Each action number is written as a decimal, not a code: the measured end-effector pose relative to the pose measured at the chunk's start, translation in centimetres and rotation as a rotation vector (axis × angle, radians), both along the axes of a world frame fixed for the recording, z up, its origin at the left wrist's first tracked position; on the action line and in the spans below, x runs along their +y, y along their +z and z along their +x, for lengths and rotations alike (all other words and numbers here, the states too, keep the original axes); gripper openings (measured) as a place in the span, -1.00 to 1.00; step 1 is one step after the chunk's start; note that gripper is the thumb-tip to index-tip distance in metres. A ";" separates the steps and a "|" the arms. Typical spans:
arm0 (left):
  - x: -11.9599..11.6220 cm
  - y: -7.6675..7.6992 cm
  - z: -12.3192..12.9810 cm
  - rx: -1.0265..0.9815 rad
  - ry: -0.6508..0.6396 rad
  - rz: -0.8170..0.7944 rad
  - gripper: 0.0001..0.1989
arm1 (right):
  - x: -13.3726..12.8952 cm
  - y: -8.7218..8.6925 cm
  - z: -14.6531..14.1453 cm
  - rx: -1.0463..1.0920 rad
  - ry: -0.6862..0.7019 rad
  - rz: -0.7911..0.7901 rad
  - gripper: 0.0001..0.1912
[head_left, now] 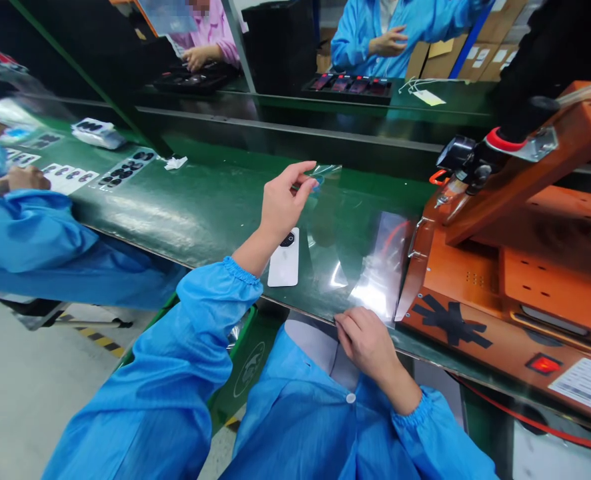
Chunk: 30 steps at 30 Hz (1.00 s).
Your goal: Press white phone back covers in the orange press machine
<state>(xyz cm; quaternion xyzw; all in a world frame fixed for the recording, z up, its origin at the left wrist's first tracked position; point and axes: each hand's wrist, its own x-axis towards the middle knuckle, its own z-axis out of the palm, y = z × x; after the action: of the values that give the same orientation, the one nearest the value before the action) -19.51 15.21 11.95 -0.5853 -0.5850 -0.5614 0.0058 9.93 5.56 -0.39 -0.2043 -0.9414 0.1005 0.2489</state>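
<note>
On the green bench [210, 193] before us, a white phone back [283, 265] lies flat, its black camera island [289, 239] at the far end. Its long axis runs from near to far, the far end leaning slightly to the right. We see it on the near side of our left hand [284, 200], with our left wrist crossing in front of its far left corner. That hand is the nearer of our two; the right hand [368, 337] lies off to the right and nearer to us, at the bench's near edge.

We hold the left hand's thumb and forefinger curved toward each other, a gap showing between the tips. Just behind the thumb shows a blue tab [319, 181], with clear film around it; we cannot tell whether the hand grips it. Our right fingers are curled together, and we cannot tell whether they pinch anything.

Right of the phone back, a clear sheet [383, 267] lies beside an orange machine [468, 260]. Far to the left, a co-worker's hand [28, 179] rests near a strip of black camera-shaped parts [128, 168].
</note>
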 end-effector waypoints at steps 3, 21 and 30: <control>0.1 -0.3 0.0 -0.017 0.005 -0.009 -0.72 | -0.1 -0.2 0.0 -0.033 -0.013 0.013 -0.87; 4.7 -5.7 -1.4 -0.163 0.026 -0.153 -0.72 | 0.7 1.4 -1.3 0.053 -0.017 -0.095 -0.87; -2.7 -0.2 3.4 -0.029 -0.104 -0.007 -0.79 | 1.9 7.9 -1.4 0.338 -0.138 -0.053 -0.76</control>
<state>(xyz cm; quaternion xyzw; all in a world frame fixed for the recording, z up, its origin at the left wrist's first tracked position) -16.14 12.50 11.77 -0.6069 -0.5556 -0.5672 -0.0338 8.56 7.42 7.48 -0.2551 -0.8669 0.1407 0.4046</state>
